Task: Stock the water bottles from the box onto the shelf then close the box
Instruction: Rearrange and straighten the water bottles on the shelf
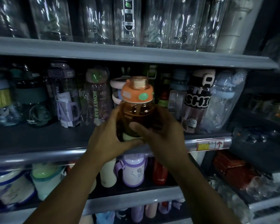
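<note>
An orange water bottle (136, 109) with an orange lid and a green dot stands upright at the front of the middle shelf (39, 139). My left hand (107, 139) grips its lower left side, thumb across the base. My right hand (162, 135) wraps its lower right side, thumb on the front. Whether the base rests on the shelf is hidden by my hands. The box is out of view.
Many bottles fill the back of the middle shelf, among them a "HONEY BABY" bottle (97, 97) and a black-labelled one (197, 101). Clear tall bottles (128, 20) line the shelf above. Lower shelves hold a purple bottle (133, 170) and others. Bare shelf lies front left.
</note>
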Demonstrator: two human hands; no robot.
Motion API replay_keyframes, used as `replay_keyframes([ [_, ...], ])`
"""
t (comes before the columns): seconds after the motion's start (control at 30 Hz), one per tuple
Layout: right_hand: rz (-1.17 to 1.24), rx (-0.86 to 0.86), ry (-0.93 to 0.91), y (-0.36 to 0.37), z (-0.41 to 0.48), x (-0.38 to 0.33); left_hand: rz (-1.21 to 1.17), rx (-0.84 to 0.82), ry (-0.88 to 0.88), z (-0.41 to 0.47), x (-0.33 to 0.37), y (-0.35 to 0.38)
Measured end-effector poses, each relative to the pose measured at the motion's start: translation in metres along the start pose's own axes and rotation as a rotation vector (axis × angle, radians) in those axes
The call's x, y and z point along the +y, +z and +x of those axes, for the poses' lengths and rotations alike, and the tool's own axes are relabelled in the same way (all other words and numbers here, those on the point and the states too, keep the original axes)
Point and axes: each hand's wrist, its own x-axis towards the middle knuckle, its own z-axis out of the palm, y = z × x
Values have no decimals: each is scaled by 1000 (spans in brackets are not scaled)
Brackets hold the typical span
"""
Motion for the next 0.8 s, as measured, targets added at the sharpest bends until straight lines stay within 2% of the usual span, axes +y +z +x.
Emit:
replay_keyframes([
  [0.1,-16,127,8,-18,5,5,115,-41,93,1,-3,2],
  [0.2,-78,234,45,-31,24,18,356,56,191,4,-9,11],
  [0.3,-196,257,57,-33,47,38,565,99,273,9,-15,22],
  [0.47,-339,179,89,-24,73,71,653,93,327,10,-18,24],
  [0.8,-405,151,73,-20,86,95,694,115,307,12,-15,27],
])
